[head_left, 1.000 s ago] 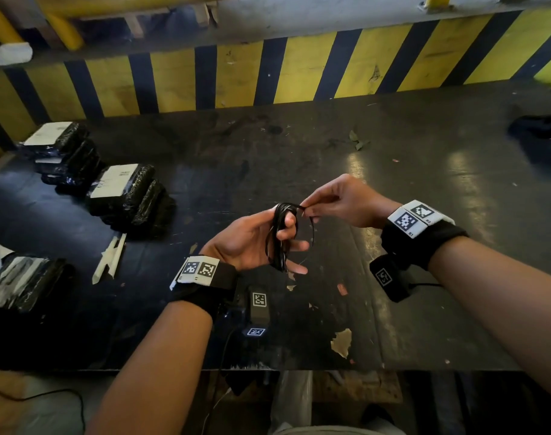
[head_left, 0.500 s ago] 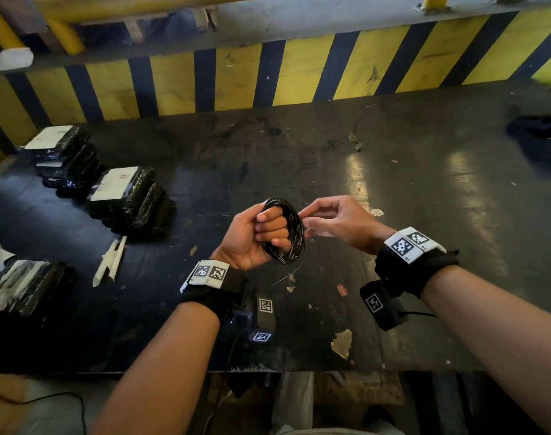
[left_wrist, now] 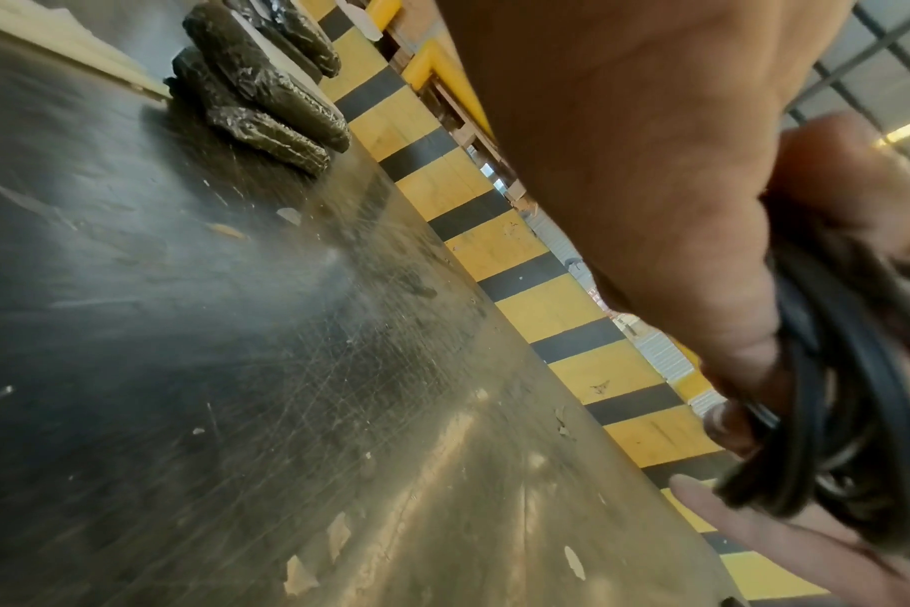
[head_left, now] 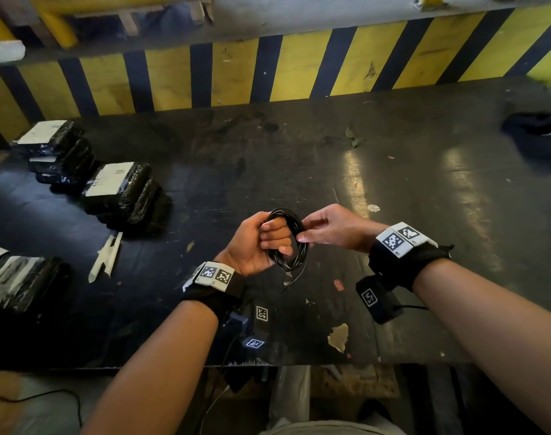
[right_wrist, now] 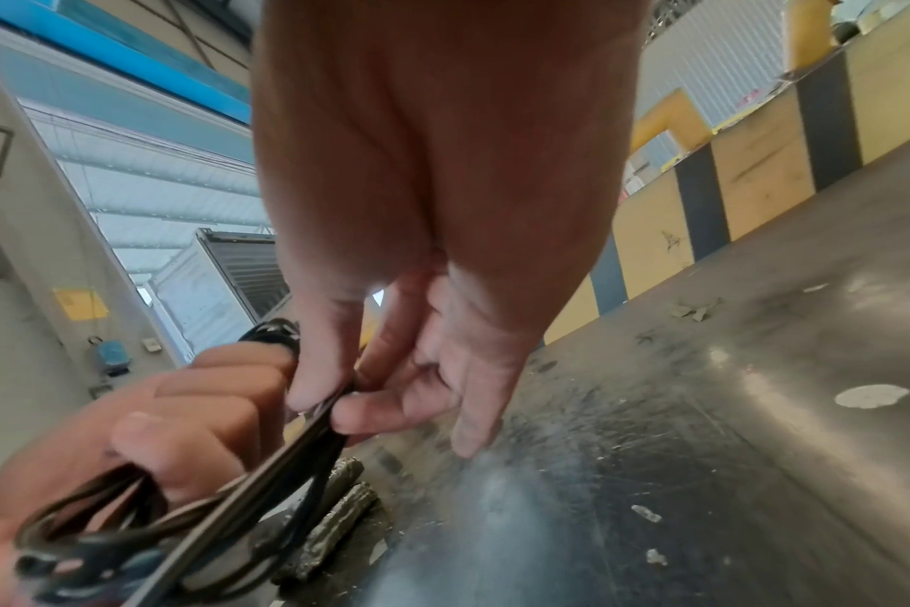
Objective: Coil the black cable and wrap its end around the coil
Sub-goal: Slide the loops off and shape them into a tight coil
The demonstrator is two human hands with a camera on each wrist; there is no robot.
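Glossy black cable, coiled

In the head view, the left hand covers the nine o'clock side of the cable coil. In the left wrist view the coil is blurred and cut off at three o'clock. The wrapped packs' labels are too small to read.

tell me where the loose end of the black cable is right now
In the head view the loose end dangles below the coil held in the left hand, above the dark table, just left of the right hand.
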